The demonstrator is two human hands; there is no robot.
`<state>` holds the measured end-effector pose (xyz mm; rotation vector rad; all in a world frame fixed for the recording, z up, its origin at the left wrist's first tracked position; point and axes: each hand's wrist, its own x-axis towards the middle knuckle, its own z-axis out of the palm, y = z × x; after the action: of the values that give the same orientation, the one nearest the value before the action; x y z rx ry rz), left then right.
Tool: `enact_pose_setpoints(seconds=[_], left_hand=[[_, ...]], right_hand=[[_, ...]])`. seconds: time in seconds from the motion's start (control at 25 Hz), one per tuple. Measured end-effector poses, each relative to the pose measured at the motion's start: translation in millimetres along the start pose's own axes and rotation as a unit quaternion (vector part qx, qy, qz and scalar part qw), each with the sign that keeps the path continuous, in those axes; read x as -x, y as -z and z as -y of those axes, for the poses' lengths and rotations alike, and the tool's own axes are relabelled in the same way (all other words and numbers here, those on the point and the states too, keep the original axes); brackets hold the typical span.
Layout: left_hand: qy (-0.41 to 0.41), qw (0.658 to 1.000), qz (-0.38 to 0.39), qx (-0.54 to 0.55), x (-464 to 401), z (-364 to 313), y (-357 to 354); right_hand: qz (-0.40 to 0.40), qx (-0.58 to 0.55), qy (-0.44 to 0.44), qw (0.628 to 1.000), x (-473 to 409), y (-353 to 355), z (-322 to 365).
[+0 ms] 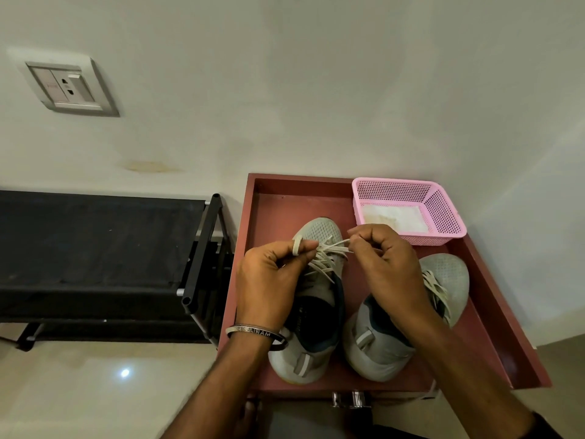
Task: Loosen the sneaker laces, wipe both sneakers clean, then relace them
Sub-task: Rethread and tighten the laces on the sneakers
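A plain off-white painted wall (pixel 316 90) fills the upper view, with a faint yellowish stain (pixel 148 167) low on it. A grey-framed electrical socket plate (pixel 71 87) sits on the wall at upper left. Below stands a black fabric-and-tube rack (pixel 104 248) (its corner post just beside the reddish-brown wooden desk (pixel 493 312)). The glossy pale tiled floor (pixel 95 391) reflects a small bright light spot (pixel 125 372).

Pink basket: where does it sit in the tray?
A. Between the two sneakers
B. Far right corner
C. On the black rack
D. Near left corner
B: the pink basket sits in the far right corner of the tray, beyond the right sneaker.
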<state>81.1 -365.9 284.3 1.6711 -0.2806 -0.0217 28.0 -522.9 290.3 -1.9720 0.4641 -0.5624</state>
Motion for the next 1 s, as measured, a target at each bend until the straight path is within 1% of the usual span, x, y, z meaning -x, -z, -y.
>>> enact_pose_setpoints(seconds=[0.08, 0.12, 0.16, 0.24, 0.28, 0.32, 0.36, 0.44, 0.48, 0.6, 0.68, 0.72, 0.76, 0.84, 0.88, 0.92, 1.0], left_hand=[[0.045, 0.999, -0.020, 0.001, 0, 1, 2], [0.073, 0.997, -0.037, -0.012, 0, 5, 5], [0.104, 0.993, -0.054, -0.029, -1, 9, 8], [0.173, 0.981, -0.077, -0.033, -4, 18, 13], [0.209, 0.975, -0.077, -0.009, -4, 19, 13], [0.239, 0.968, -0.070, 0.023, -4, 20, 13], [0.260, 0.962, -0.058, 0.050, -4, 18, 12], [0.274, 0.959, -0.029, 0.069, -4, 16, 10], [0.267, 0.962, -0.012, 0.063, -3, 16, 9], [0.239, 0.969, 0.037, 0.046, -3, 19, 12], [0.216, 0.972, 0.076, 0.046, -3, 19, 13], [0.206, 0.973, 0.093, 0.043, -3, 18, 13], [0.196, 0.974, 0.108, 0.038, -3, 17, 14], [0.181, 0.976, 0.119, 0.018, -4, 16, 16], [0.169, 0.978, 0.120, -0.007, -4, 16, 17], [0.154, 0.980, 0.119, -0.038, -4, 17, 17], [0.134, 0.982, 0.101, -0.087, -2, 16, 15]], right_hand=[[-0.035, 0.090, -0.010, 0.995, 1, 9, -3], [-0.029, 0.156, -0.018, 0.987, 0, 15, -4], [-0.010, 0.229, -0.028, 0.973, -1, 20, -6], [0.056, 0.371, -0.057, 0.925, -3, 25, -4], [0.088, 0.415, -0.060, 0.904, -3, 25, -3], [0.108, 0.436, -0.055, 0.892, -3, 24, -3], [0.115, 0.448, -0.039, 0.886, -3, 22, -4], [0.096, 0.459, 0.006, 0.883, -3, 20, -6], [0.077, 0.441, 0.015, 0.894, -2, 20, -6], [0.028, 0.314, -0.014, 0.949, -1, 21, -1], [0.007, 0.277, -0.006, 0.961, 3, 20, 5], [0.011, 0.277, 0.001, 0.961, 5, 18, 9], [0.032, 0.296, 0.003, 0.955, 8, 16, 12], [0.102, 0.359, -0.008, 0.928, 14, 7, 14], [0.124, 0.380, -0.019, 0.917, 15, 2, 12], [0.132, 0.388, -0.028, 0.912, 14, -1, 10], [0.133, 0.373, -0.042, 0.917, 11, -3, 6]])
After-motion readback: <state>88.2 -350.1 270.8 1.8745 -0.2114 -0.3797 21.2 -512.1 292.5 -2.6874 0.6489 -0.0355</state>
